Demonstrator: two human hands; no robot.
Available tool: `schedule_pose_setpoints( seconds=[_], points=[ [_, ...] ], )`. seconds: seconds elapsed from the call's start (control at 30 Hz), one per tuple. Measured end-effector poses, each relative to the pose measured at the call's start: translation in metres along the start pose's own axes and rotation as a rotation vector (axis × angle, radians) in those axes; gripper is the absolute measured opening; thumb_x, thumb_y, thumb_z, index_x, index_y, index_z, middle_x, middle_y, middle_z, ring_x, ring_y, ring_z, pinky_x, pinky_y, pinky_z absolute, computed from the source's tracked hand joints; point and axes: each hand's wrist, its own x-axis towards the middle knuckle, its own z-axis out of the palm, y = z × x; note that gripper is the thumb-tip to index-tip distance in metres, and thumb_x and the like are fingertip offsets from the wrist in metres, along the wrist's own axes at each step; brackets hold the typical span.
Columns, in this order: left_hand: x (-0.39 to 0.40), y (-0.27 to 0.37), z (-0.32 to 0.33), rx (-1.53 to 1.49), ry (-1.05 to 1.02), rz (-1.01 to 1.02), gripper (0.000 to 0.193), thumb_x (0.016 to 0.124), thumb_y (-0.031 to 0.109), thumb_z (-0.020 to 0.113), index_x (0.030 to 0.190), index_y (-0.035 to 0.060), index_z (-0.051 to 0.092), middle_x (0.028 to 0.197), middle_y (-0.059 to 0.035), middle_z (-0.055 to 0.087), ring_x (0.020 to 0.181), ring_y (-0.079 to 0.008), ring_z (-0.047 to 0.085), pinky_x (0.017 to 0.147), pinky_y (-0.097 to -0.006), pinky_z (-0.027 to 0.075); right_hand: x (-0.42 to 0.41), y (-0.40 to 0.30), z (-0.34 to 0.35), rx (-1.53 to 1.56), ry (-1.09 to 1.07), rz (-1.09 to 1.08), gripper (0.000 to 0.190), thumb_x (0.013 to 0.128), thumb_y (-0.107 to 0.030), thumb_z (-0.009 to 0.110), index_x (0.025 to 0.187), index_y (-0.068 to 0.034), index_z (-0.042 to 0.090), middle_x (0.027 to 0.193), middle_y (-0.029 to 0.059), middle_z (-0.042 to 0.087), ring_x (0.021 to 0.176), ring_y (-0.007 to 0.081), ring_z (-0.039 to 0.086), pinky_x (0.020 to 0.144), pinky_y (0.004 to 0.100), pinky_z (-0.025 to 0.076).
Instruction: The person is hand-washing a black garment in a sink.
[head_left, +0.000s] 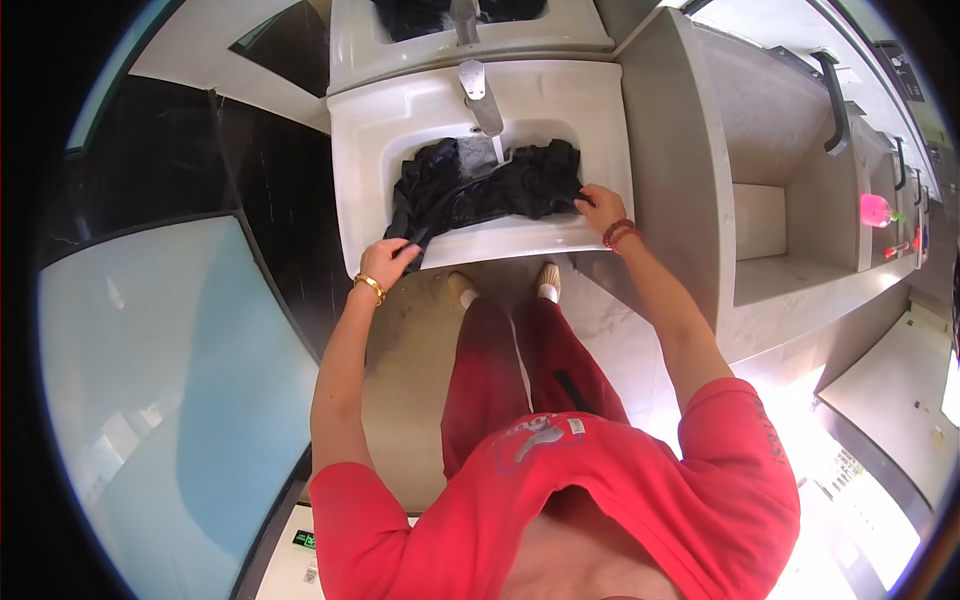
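A dark wet garment (495, 191) lies bunched across the basin of a white ceramic sink (480, 244), with one part drawn over the front left rim. My left hand (386, 262), below a gold bracelet, grips that part at the rim. At the right side of the basin my right hand (602, 208), with red beads at the wrist, pinches another edge of the garment. Water runs from the metal faucet (484, 101) onto the cloth, and suds (476, 156) float behind it.
A mirror (525, 41) behind the sink reflects the faucet and cloth. Grey shelving (787, 281) stands at the right, bearing a pink bottle (876, 211). Dark wall panels (281, 202) and a pale blue glossy panel (172, 360) are at the left.
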Motion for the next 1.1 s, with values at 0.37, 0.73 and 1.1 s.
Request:
schedule_pose_setpoints(
  seconds=[0.37,0.73,1.1],
  points=[
    [0.011,-0.003,-0.054,-0.578,0.677,0.051,0.024,0.089,0.022,0.06,0.091,-0.002,0.062,0.077,0.0034,0.058,0.07,-0.0034,0.048,0.064,-0.0206,0.041,0.012,-0.098,-0.095,0.693,0.112,0.059,0.017,0.079,-0.01,0.068,0.09,0.001,0.061,0.077,0.0033,0.064,0.067,0.008,0.058,0.06,0.0221,0.046],
    [-0.021,0.102,-0.133,-1.059,0.628,0.173,0.021,0.091,0.018,0.058,0.102,0.0008,0.06,0.085,0.0056,0.056,0.075,-0.0017,0.046,0.068,-0.0172,0.036,-0.008,-0.195,-0.188,0.795,0.08,-0.12,0.016,0.081,-0.008,0.066,0.092,0.002,0.06,0.079,0.0017,0.064,0.071,0.006,0.058,0.062,0.0197,0.046],
    [-0.053,0.218,-0.19,-1.227,0.418,0.435,0.014,0.091,0.013,0.055,0.098,0.0011,0.059,0.089,0.0004,0.062,0.081,-0.0044,0.056,0.074,-0.0185,0.043,0.05,-0.112,-0.119,0.309,0.17,-0.037,0.036,0.078,-0.028,0.065,0.1,0.001,0.061,0.089,0.0163,0.066,0.083,0.0248,0.064,0.075,0.0332,0.049]
  ],
)
